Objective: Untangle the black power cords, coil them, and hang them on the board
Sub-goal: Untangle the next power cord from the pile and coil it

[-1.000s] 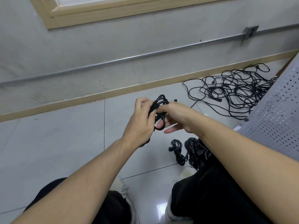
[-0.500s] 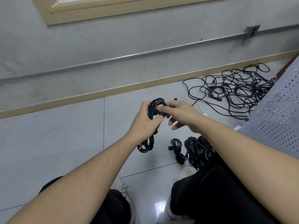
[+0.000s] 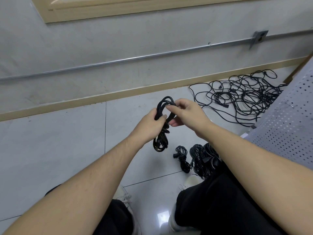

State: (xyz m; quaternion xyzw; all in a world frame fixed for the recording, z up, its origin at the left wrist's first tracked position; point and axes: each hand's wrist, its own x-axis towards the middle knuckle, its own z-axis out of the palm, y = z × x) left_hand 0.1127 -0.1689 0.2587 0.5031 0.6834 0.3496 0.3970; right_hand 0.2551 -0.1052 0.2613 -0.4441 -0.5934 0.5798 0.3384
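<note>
A coiled black power cord [image 3: 161, 141] hangs above the tiled floor. My left hand [image 3: 149, 126] grips the bundle around its middle. My right hand [image 3: 186, 114] pinches a loop at the top of the same coil. Several finished coils [image 3: 199, 158] lie on the floor by my right knee. A tangled heap of black cords [image 3: 245, 97] sprawls near the wall at the right. The perforated grey board [image 3: 288, 126] leans in at the right edge.
A wooden skirting strip [image 3: 101, 99] and a metal conduit [image 3: 118, 60] run along the wall ahead. My two legs in black trousers and white shoes [image 3: 191, 182] sit at the bottom of the view.
The coil has dropped lower out of my left fist, so its bottom loops now hang free. My right hand moved from wrapping the middle up to the top loop.
</note>
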